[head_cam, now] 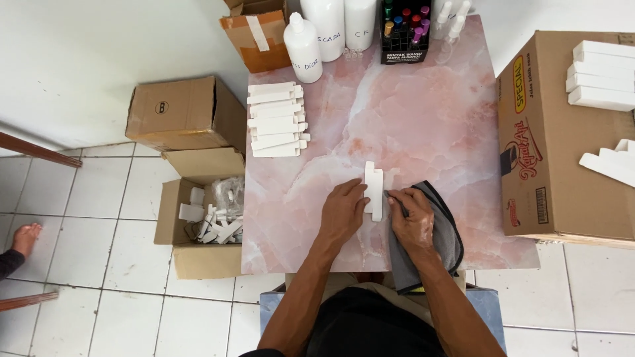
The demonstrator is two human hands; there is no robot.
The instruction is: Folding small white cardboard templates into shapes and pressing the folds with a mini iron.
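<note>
Carton blank (374, 190), white, flat, one piece: lies on the pink marbled desk (430, 112) near its 6 o'clock edge, between both hands. Left hand (342, 211) rests palm-down, fingers spread flat against the blank's left edge, gripping nothing. Right hand (413, 218) lies on a grey cloth (444, 235), fingertips touching the blank's right edge; likewise flat, not clamped.

Stack of blanks (276, 119), white, unfolded: at 10 o'clock on the desk, many pieces, apparently left to do.

Finished white boxes (600, 76): several on top of the big brown carton (562, 145) at 3 o'clock, judged done. More white pieces (612, 162) lie below them, state unclear.

Open box on the floor (198, 225) at 9 o'clock: holds white offcuts or spare pieces, cannot tell which.

Bottles (324, 33) and a rack of vials (405, 30): at 12 o'clock, untouched.

Progress, judged: early to middle; a few boxes made, a full stack waiting.
</note>
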